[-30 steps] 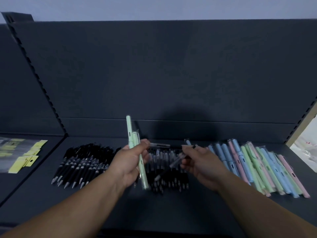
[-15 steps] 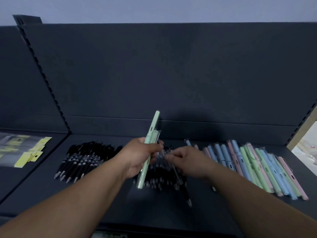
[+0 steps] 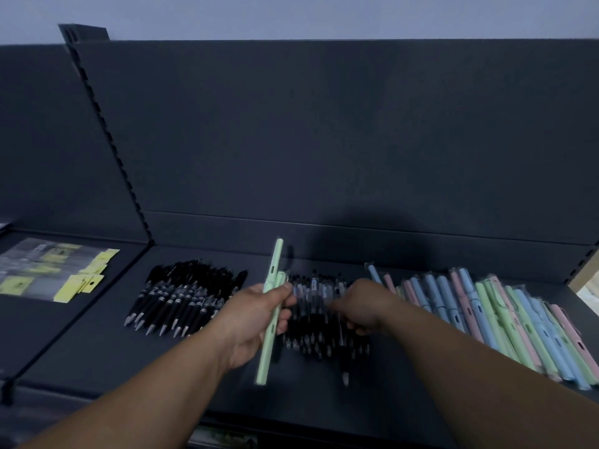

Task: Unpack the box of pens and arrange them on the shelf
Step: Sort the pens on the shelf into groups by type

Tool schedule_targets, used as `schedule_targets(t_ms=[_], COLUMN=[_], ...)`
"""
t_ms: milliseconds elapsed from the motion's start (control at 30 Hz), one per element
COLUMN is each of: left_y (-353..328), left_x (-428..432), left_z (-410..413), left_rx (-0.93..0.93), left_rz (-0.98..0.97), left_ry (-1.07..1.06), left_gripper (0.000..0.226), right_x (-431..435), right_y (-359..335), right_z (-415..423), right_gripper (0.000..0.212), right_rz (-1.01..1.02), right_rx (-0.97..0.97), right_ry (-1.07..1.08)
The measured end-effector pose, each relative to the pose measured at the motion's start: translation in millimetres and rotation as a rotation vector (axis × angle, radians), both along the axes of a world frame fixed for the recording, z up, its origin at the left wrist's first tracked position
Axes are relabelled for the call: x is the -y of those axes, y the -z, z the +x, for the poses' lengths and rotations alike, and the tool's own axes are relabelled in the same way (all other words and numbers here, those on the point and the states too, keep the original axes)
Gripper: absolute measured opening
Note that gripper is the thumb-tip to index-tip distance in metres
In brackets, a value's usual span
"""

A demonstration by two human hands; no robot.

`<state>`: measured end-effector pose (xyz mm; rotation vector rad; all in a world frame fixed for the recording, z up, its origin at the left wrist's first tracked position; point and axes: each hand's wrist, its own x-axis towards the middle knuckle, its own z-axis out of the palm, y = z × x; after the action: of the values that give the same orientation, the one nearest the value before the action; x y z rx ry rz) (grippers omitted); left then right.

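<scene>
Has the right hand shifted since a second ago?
Yes. The right hand has moved left, away from the pastel pens and down over the middle pile of clear pens.

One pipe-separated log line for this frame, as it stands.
left hand grips green pen | right hand on middle pen pile, grip unclear | black pens left, pastel pens right, on shelf

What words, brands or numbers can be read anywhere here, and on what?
None is legible.
Yellow tags, far left: print blurred.
Labels on the clear pens, middle: too small and blurred.
Green pen in the left hand: no print visible.
Strip at the bottom of the view: blurred.
</scene>
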<state>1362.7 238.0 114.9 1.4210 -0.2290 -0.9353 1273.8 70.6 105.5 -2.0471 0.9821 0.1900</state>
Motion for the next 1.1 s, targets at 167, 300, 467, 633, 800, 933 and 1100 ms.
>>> schedule_targets(t_ms=[167, 300, 467, 633, 800, 933, 1100], left_y=[-2, -4, -7, -9, -1, 14, 13], left_x=[-13, -23, -30, -27, -31, -35, -37], left_z=[-4, -11, -13, -25, -39, -44, -58], left_rx=[-0.014, -0.049, 0.004, 0.043, 0.117, 0.361, 0.474], left_rz=[-0.020, -0.054, -0.072, -0.116, -0.071, 0.141, 0.124], left_ry=[0.019, 0.075, 0.162, 0.285, 0.436, 0.469, 0.507], left_gripper=[0.018, 0.019, 0.019, 0.016, 0.016, 0.021, 0.037], right_x=[8, 4, -17, -56, -78, -85, -76], right_y=[1, 11, 8, -11, -14, -8, 6], right_z=[8, 8, -10, -32, -63, -95, -140], right_gripper=[0.042, 0.060, 0.031, 0.020, 0.013, 0.016, 0.021], right_rz=[-0.261, -0.184, -0.320, 0.035, 0.229, 0.398, 0.538], right_rx=[0.081, 0.226, 0.443, 0.601, 0.657, 0.633, 0.698], right_ry=[-0.007, 0.097, 0.151, 0.114, 0.234, 0.439, 0.692])
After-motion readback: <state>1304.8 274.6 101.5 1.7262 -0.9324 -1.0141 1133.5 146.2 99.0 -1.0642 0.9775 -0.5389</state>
